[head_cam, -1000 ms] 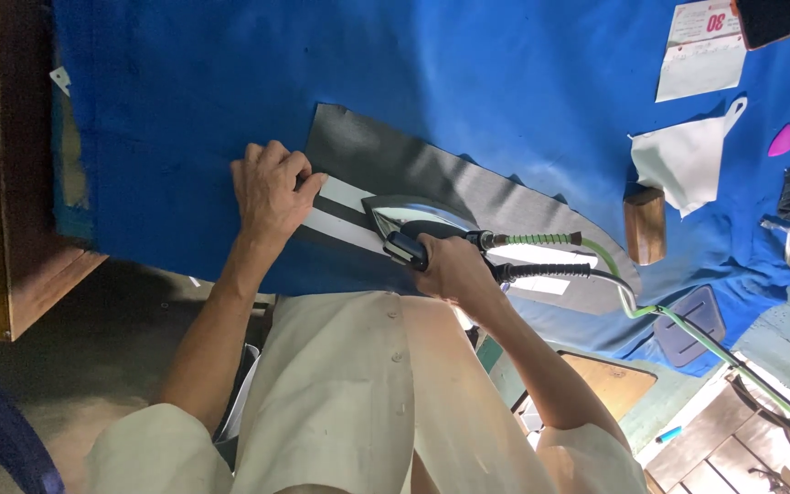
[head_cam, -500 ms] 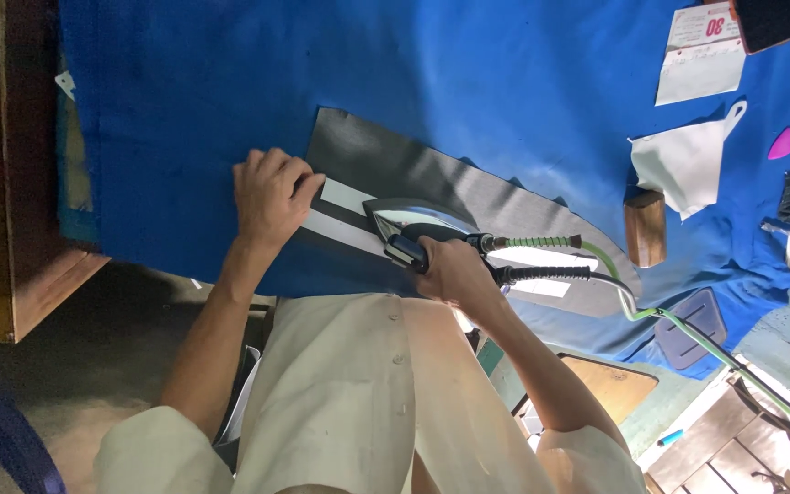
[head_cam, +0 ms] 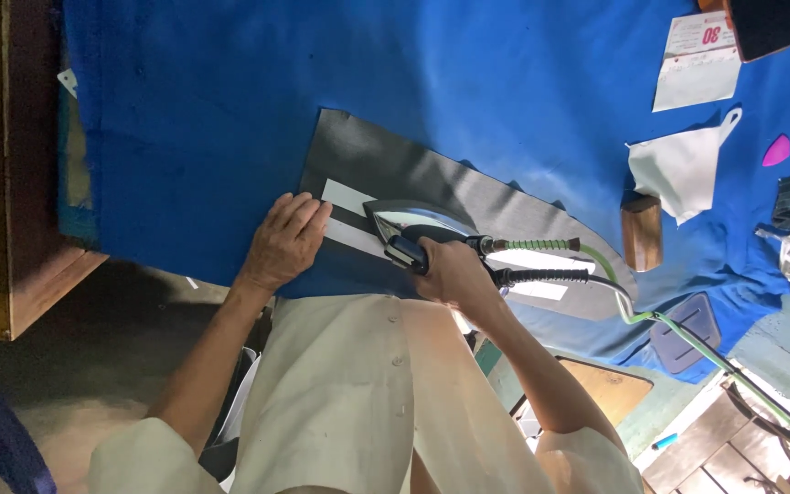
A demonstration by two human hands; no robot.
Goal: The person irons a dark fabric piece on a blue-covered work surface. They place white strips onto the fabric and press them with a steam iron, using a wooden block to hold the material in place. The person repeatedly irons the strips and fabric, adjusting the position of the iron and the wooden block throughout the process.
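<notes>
Presently the right hand [head_cam: 450, 274] grips the silver steam iron [head_cam: 413, 227] on the dark grey fabric panel [head_cam: 432, 178]. Left hand [head_cam: 287, 240], fingers flat together, pins the white strip [head_cam: 345, 197] just beside the soleplate; burn risk if either drifts.

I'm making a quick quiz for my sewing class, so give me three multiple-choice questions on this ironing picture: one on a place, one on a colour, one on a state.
1. Where does the left hand rest?
A. on the grey fabric piece, beside the iron's tip
B. on the wooden block
C. on the paper slip

2. What colour is the table cover?
A. red
B. blue
C. yellow

3. How is the iron held?
A. lying untouched
B. gripped at its handle by the right hand
C. lifted high above the table

Answers:
1 A, the fingers lie flat on the grey piece by the white strip.
2 B, blue cloth covers the whole top.
3 B, the fingers wrap the handle and the soleplate sits on the fabric.
</notes>
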